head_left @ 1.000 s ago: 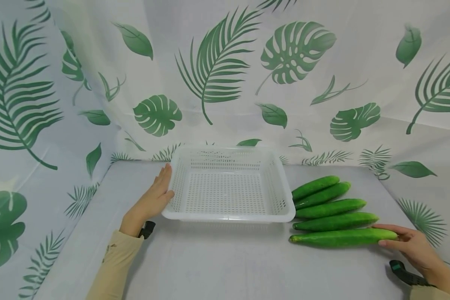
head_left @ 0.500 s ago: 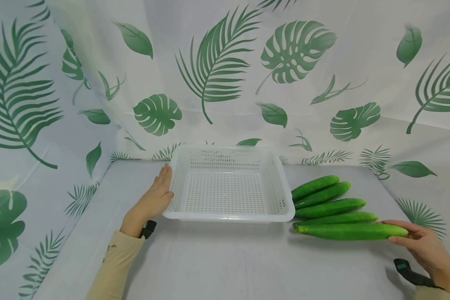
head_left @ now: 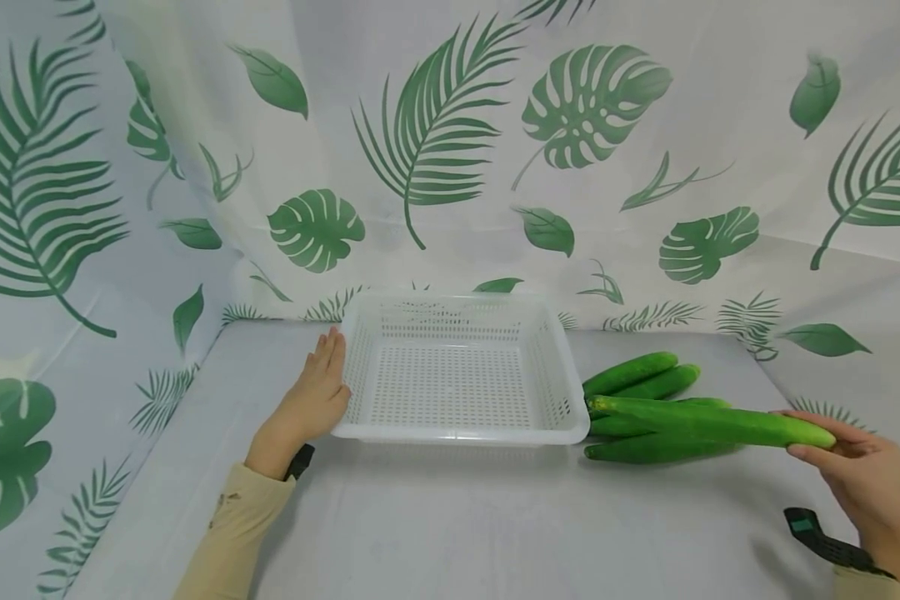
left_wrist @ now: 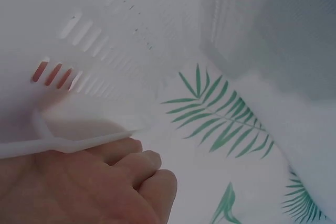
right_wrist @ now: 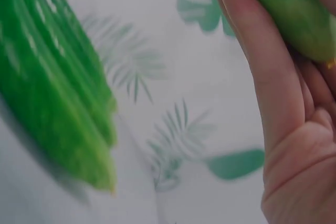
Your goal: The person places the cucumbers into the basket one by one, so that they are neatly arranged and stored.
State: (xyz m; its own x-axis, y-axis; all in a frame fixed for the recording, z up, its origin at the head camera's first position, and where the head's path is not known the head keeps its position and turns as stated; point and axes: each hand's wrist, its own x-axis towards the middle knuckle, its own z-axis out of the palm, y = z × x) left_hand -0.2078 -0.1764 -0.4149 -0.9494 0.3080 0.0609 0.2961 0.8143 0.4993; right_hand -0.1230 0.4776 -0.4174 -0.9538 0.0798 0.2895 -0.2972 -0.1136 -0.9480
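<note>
My right hand (head_left: 862, 475) pinches one end of a long green cucumber (head_left: 720, 423) between thumb and fingers. Raised above the others, this cucumber points left, its far tip overlapping the right rim of a white plastic basket (head_left: 465, 435) in the head view. In the right wrist view the held cucumber (right_wrist: 294, 14) lies between the thumb and the long fingers (right_wrist: 262, 66). My left hand (head_left: 311, 396) rests with extended fingers against the basket's left side. Just under the rim, the left wrist view shows this hand (left_wrist: 89, 187) close up.
Several more cucumbers (head_left: 652, 450) lie on the grey-white tabletop (head_left: 450, 525), their left ends beside the basket and partly hidden by the held one. Behind the table hangs a white leaf-printed cloth (head_left: 450, 250), which also covers the sides.
My right hand has lifted the nearest cucumber off the table, carrying it up and slightly right, over the other cucumbers. The left hand and basket have stayed nearly still.
</note>
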